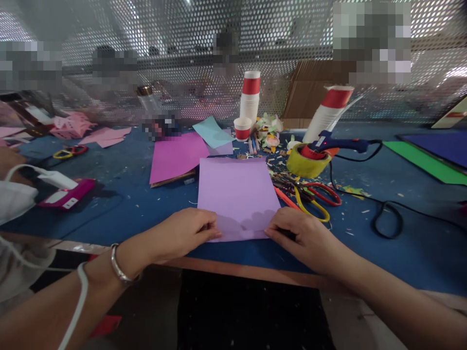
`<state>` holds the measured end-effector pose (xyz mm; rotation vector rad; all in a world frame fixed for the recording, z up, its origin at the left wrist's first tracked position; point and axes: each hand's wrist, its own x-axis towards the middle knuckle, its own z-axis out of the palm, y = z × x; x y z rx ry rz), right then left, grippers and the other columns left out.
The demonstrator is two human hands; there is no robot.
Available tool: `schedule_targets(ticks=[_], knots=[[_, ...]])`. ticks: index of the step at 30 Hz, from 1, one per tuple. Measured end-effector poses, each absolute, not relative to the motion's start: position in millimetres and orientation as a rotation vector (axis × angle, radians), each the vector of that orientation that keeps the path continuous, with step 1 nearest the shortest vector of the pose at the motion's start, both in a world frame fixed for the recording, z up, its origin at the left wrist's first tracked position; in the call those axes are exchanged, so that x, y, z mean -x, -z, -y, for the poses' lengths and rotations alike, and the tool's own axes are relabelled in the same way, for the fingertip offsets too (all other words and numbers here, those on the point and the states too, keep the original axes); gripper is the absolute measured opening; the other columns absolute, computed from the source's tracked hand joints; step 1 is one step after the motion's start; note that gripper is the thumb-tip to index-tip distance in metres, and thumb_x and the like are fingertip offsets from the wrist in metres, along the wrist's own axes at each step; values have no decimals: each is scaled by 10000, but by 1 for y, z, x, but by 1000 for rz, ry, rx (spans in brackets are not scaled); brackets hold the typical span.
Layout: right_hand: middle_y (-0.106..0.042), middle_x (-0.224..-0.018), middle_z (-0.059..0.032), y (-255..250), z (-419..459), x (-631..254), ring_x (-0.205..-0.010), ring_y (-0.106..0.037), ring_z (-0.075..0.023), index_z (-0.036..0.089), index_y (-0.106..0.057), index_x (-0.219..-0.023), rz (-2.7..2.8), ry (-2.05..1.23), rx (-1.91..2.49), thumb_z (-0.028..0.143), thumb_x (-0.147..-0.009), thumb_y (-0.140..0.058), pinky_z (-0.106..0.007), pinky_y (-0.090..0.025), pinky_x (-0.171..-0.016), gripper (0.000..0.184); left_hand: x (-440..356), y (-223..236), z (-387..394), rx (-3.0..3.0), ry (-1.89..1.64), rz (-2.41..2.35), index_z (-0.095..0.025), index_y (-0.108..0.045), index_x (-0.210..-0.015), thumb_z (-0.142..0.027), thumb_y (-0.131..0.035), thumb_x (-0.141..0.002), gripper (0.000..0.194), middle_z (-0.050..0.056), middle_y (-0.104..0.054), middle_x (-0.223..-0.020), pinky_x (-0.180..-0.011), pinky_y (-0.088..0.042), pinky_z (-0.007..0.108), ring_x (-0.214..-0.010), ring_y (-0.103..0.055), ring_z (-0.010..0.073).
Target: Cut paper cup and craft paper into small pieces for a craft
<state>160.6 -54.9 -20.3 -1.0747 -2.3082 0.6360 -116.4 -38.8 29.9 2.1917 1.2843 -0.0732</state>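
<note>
A light purple sheet of paper (235,192) lies on the blue table near its front edge. At its near left corner, my left hand (184,231) pinches the paper between thumb and curled fingers. My right hand (304,236) grips the near right corner in the same way. Along the near edge the sheet bulges slightly between the two hands. Just beyond my right hand lie scissors (316,206) with red and yellow handles.
A yellow tape roll (308,163) holds a blue glue gun (337,143), its black cord (386,214) looping right. Stacked paper cups (251,97), a magenta sheet (178,155) and paper scraps lie behind. At left are a pink power strip (69,194) and another person's arm (10,163).
</note>
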Motion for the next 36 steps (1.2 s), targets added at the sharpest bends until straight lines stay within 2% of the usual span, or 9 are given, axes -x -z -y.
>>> schedule_targets(ticks=[9,13,16,20,25,27,31,36], knots=[[-597,-701,-18,19,53,-169,-673,-575,-155,193,-571,-713,2315,-606,1151,216,-960,-500,-285,-450,-635,258,116,-29,42,-2251,139,-1293,-187,-505,-746,-368,-458,-972,293,14,-593,-758,-610,-317,281,-681,-519,165],[-611,-714,-22,19,53,-169,-689,-585,-163,194,-588,-729,2329,-588,1169,224,-956,-504,-292,-461,-650,244,116,-33,44,-2219,90,-1297,-213,-574,-963,-357,-471,-969,177,11,-632,-815,-644,-349,288,-737,-561,183],[-608,-709,-19,19,53,-168,-683,-579,-159,197,-576,-719,2327,-559,1166,224,-957,-503,-286,-458,-643,251,121,-34,45,-2196,25,-1251,-233,-592,-1076,-332,-470,-971,189,15,-646,-893,-695,-383,288,-786,-577,180],[-611,-717,-22,21,54,-168,-694,-580,-161,198,-578,-733,2332,-542,1147,209,-954,-509,-288,-461,-655,232,132,-28,49,-2151,-53,-1240,-215,-614,-974,-326,-469,-970,183,11,-638,-888,-723,-405,287,-761,-559,163],[-611,-736,-25,23,55,-168,-712,-579,-164,195,-573,-747,2319,-560,1176,196,-953,-505,-296,-458,-671,217,143,-17,57,-2149,-173,-1267,-223,-604,-1039,-301,-419,-994,206,41,-648,-1032,-835,-423,328,-918,-576,190],[-606,-736,-26,24,56,-168,-715,-574,-166,192,-569,-744,2314,-560,1186,197,-953,-505,-300,-455,-673,218,147,-16,58,-2112,-167,-1308,-221,-603,-1020,-320,-418,-998,212,34,-644,-1003,-813,-427,325,-895,-575,187],[-606,-736,-25,23,56,-168,-714,-574,-168,189,-571,-746,2316,-564,1188,193,-948,-512,-305,-452,-671,211,149,-20,59,-2137,-117,-1358,-196,-564,-859,-395,-399,-1007,297,13,-588,-854,-743,-413,314,-788,-537,175],[-604,-720,-23,22,56,-167,-698,-571,-169,186,-585,-752,2317,-534,1177,173,-938,-529,-304,-447,-650,195,140,-26,62,-2273,-20,-1352,-183,-546,-831,-342,-351,-1021,315,39,-570,-895,-802,-406,356,-858,-519,206]])
